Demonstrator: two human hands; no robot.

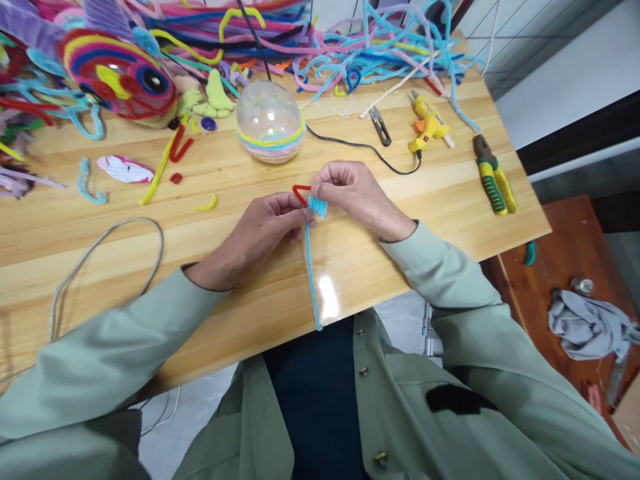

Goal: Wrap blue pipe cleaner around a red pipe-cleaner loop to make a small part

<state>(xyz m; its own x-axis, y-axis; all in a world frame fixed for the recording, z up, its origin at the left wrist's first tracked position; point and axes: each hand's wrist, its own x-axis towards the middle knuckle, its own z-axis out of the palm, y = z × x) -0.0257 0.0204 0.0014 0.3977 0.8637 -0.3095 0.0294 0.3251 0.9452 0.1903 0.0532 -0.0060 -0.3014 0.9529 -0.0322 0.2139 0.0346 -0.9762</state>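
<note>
Between my two hands is a blue pipe cleaner [311, 273], its upper part wound into a small coil of close turns. The loose tail hangs straight down toward the table's front edge. My left hand [273, 223] pinches the lower left of the coil. Thumb and fingertips of my right hand [353, 193] are closed on its upper right side. A bent red pipe cleaner [299, 193] sticks out at the top left of the coil, forming a V. Fingers hide where the red and blue pieces meet.
Ahead stands a clear plastic ball [270, 120] with coloured bands. A decorated mask-like head [120, 77] sits at the far left. Thread snips [380, 127], a yellow glue gun [427, 123] with its cord, and pliers [493, 177] lie to the right. Pipe cleaners [400, 47] pile along the back.
</note>
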